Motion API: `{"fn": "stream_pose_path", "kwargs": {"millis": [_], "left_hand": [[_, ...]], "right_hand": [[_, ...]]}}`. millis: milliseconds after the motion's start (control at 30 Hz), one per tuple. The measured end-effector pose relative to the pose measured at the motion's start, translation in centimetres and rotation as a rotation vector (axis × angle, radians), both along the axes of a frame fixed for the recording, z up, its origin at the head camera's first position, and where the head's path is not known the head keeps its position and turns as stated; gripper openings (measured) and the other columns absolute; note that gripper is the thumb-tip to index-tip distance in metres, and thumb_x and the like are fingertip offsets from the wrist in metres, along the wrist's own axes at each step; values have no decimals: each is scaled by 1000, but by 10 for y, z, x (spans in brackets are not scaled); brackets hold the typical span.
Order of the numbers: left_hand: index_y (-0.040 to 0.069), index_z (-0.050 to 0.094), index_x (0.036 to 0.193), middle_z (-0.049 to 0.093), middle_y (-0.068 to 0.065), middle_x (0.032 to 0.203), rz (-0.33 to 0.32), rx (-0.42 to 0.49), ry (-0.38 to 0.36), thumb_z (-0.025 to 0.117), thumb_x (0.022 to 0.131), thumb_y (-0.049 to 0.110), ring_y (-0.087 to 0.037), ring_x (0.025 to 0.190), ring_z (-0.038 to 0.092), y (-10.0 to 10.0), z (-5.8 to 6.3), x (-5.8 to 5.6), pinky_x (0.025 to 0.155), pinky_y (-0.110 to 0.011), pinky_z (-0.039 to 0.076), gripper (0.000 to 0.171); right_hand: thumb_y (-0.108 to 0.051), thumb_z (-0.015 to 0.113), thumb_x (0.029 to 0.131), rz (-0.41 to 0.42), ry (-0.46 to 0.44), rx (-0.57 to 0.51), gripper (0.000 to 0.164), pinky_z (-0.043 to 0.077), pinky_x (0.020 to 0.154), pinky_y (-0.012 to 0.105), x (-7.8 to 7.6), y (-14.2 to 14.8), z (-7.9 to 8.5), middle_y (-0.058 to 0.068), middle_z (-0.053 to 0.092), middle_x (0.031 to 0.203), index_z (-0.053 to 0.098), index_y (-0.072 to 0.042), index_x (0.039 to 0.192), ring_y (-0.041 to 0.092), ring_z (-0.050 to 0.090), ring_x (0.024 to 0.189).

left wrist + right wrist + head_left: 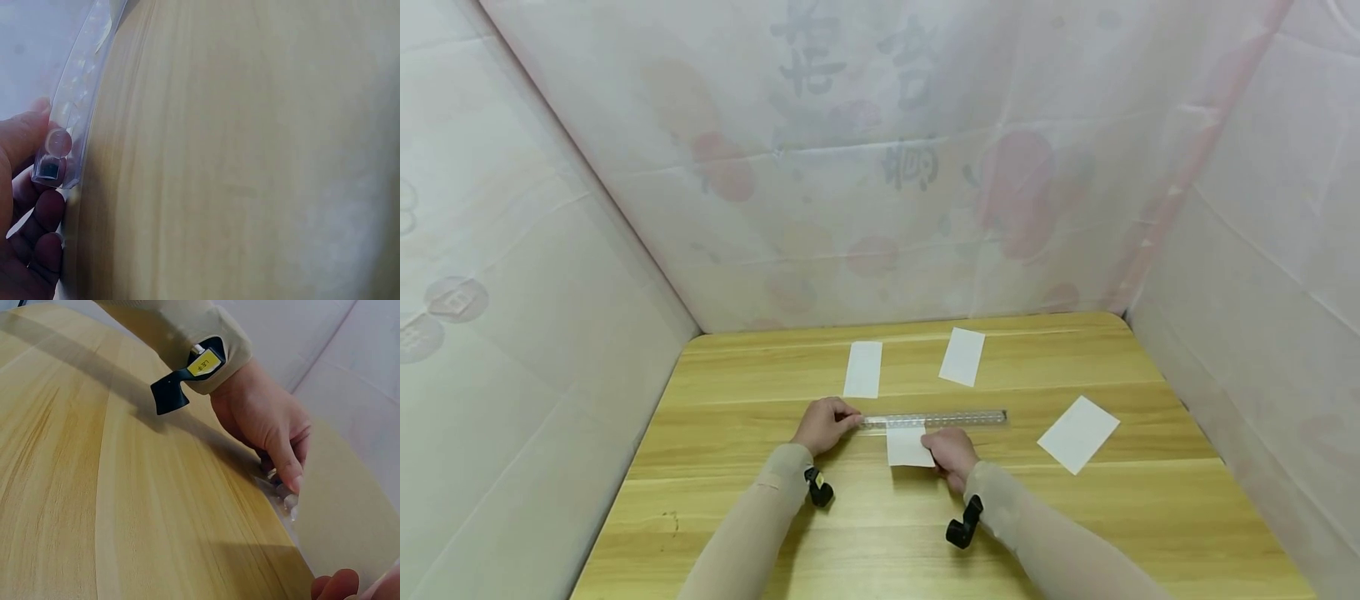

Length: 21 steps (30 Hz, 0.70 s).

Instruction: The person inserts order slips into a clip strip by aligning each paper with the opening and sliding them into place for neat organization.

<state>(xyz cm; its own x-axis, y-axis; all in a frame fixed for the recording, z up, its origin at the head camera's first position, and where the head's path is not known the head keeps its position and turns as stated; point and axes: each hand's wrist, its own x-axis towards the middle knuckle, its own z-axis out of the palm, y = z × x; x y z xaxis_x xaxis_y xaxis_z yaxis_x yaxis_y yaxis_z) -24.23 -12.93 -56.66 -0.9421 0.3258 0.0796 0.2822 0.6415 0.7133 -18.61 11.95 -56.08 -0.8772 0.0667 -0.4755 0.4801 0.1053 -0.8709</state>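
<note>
A clear plastic ruler (955,419) with a row of cut-out shapes lies crosswise on the wooden table. My left hand (826,425) pinches its left end between thumb and fingers; the same end of the ruler (59,147) shows up close in the left wrist view. A white sheet of paper (908,448) meets the ruler at its far edge, seemingly running under it. By the right side of this sheet, my right hand (952,457) pinches the paper. The sheet (344,506) rises off the table in the right wrist view, where only right fingertips (340,584) show.
Beyond the ruler lie two white sheets, a left one (863,369) and a right one (962,357). Another sheet (1078,435) rests at an angle to the right. Pale printed curtains (880,167) enclose the wooden table (737,367) at the back and sides.
</note>
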Motion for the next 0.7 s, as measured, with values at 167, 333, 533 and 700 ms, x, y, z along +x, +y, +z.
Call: {"fn": "stream_pose_path", "kwargs": {"millis": [167,333,533,700], "left_hand": [[20,76,87,66,11,84,2,-4,2,71,88,29,-7,77,59,1,-1,0,72,-29,50,11],[20,76,87,66,10,84,5,-4,10,70,88,30,-8,78,59,1,0,0,74,-30,50,12],[19,77,86,67,10,84,1,0,32,71,88,28,-9,79,60,1,2,2,74,-31,50,10],[19,77,86,67,9,84,0,6,37,71,88,26,-9,79,60,1,3,3,73,-30,50,9]], "right_hand": [[-1,54,85,1,0,-1,38,38,45,25,1,3,2,0,38,54,33,-15,56,12,38,45],[-2,54,86,-3,-1,3,39,39,47,25,2,5,4,4,44,68,32,-15,57,12,39,46],[-1,54,85,-9,0,12,35,40,47,25,3,6,4,8,47,75,34,-14,59,13,40,47],[-1,54,84,-22,-4,17,26,40,47,25,3,7,3,10,53,78,42,-10,63,13,42,49]]}}
